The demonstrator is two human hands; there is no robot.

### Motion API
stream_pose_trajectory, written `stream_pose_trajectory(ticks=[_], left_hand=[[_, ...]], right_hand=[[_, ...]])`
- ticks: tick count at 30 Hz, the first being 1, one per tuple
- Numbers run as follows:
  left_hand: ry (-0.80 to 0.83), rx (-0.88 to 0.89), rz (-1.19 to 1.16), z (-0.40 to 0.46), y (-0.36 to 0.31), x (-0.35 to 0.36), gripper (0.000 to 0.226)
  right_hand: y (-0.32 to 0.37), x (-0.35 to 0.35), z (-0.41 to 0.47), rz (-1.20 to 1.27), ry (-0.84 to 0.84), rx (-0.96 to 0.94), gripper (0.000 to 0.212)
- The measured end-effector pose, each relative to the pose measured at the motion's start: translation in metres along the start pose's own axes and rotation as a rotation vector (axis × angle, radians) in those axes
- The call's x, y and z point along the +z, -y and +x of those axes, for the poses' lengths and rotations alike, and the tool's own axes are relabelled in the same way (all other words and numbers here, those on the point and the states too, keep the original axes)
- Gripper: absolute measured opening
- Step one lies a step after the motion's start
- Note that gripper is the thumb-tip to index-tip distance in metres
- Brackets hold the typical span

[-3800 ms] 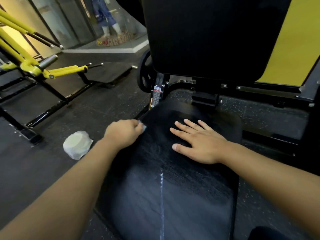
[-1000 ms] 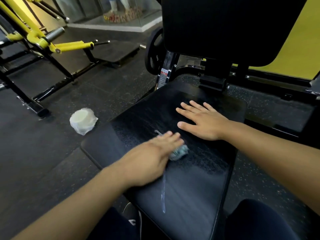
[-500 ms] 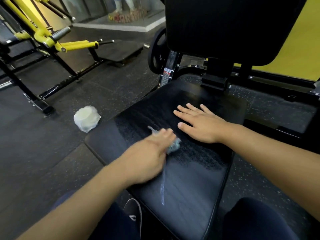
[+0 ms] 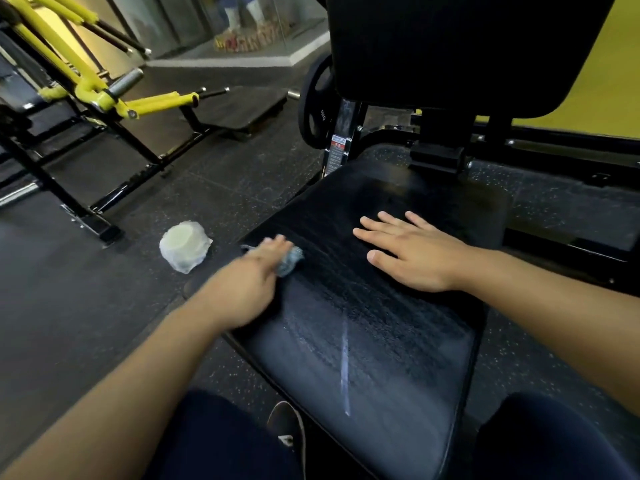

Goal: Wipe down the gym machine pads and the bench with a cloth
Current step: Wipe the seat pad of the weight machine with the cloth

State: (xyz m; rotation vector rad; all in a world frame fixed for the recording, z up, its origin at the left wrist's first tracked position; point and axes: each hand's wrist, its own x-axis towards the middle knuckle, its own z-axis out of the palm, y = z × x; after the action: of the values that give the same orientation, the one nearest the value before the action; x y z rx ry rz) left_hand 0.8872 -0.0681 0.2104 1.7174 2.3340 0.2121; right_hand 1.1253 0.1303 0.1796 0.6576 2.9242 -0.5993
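Now left hand (image 4: pixel 242 289) presses cloth (image 4: pixel 290 260) near seat pad (image 4: pixel 381 341) left edge.

Left hand (image 4: pixel 247 289) sits on the cloth (image 4: pixel 290 260) at the seat pad's (image 4: pixel 374 341) left edge, right hand (image 4: pixel 412 252) lies flat on the pad farther right and nearer the back pad (image 4: pixel 450 46), which stands upright behind the seat. On the floor (image 4: pixel 86 306) just left of the seat lies a wrapped bundle (image 4: pixel 185 245). Beyond it, far left, stands another machine's frame (image 4: pixel 97 98). A weight plate (image 4: pixel 317 102) hangs beside the back pad's left side. A shoe (image 4: pixel 287 434) shows below the seat's near corner.
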Motion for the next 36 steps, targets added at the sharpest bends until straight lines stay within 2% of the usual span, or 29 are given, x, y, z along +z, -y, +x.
stream_pose_trajectory(ticks=[3,5,9,11,15,16,18,24,27,31,36], left_hand=[[-0.051,-0.080,0.051,0.003,-0.003,0.006,0.062],[-0.091,-0.040,0.050,-0.006,-0.027,0.016,0.064],[0.054,0.252,-0.045,-0.037,-0.113,0.054,0.080],[0.071,0.435,0.036,-0.056,-0.148,0.079,0.089],[0.183,0.546,-0.052,-0.072,-0.150,0.061,0.069],[0.194,0.538,-0.064,-0.072,-0.142,0.051,0.070],[0.078,0.459,-0.019,-0.052,-0.115,0.040,0.072],[-0.065,-0.094,-0.018,0.017,0.025,-0.005,0.060],[-0.072,-0.149,0.009,0.020,0.022,-0.002,0.059],[-0.063,0.047,0.018,-0.018,-0.044,0.019,0.065],[0.112,0.432,-0.033,-0.079,-0.141,0.049,0.079]], right_hand=[[-0.001,0.001,-0.001,0.004,-0.004,0.005,0.057],[0.000,0.002,-0.001,-0.002,-0.010,0.002,0.057],[-0.001,0.002,-0.001,0.009,-0.017,-0.003,0.056],[-0.003,0.002,-0.001,0.020,-0.009,-0.010,0.055],[-0.004,-0.002,-0.001,0.026,0.003,-0.014,0.054],[-0.004,-0.002,-0.001,0.027,0.000,-0.013,0.054],[-0.004,-0.001,0.000,0.027,-0.012,-0.013,0.054],[-0.003,0.001,-0.004,0.036,-0.020,-0.013,0.054],[-0.003,0.001,-0.004,0.024,-0.026,-0.005,0.054],[-0.001,0.001,-0.003,0.011,-0.020,-0.001,0.054],[0.004,0.001,-0.003,-0.004,-0.005,-0.012,0.054]])
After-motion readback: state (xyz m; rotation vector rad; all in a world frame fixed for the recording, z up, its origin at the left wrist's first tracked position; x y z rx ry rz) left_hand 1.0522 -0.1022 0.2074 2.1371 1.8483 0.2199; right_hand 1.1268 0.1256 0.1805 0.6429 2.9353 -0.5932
